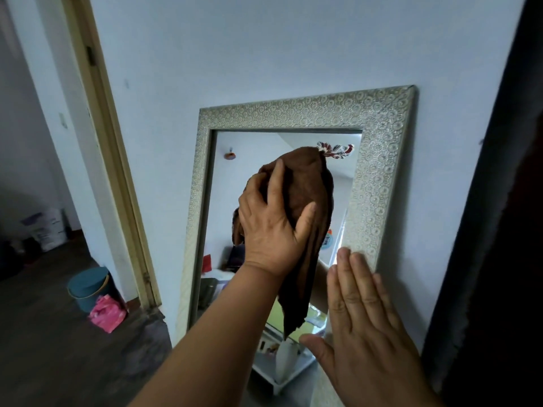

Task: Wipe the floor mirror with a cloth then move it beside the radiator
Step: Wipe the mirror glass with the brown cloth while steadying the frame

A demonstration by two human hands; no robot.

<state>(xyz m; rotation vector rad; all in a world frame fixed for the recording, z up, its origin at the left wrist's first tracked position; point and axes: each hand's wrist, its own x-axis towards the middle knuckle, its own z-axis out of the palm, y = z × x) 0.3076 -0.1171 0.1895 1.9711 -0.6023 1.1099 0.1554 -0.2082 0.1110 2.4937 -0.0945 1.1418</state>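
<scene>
A tall floor mirror with a silver patterned frame leans against the pale blue wall, in the middle of the view. My left hand presses a brown cloth against the upper part of the glass, and the cloth's tail hangs down below my wrist. Lower down, my right hand lies flat on the mirror's right frame edge, fingers stretched out and holding nothing. The mirror's foot is out of view. No radiator is in view.
A doorway with a cream wooden frame opens to the left of the mirror. By it on the dark floor stand a teal bucket and a pink bag. A dark curtain hangs close along the right.
</scene>
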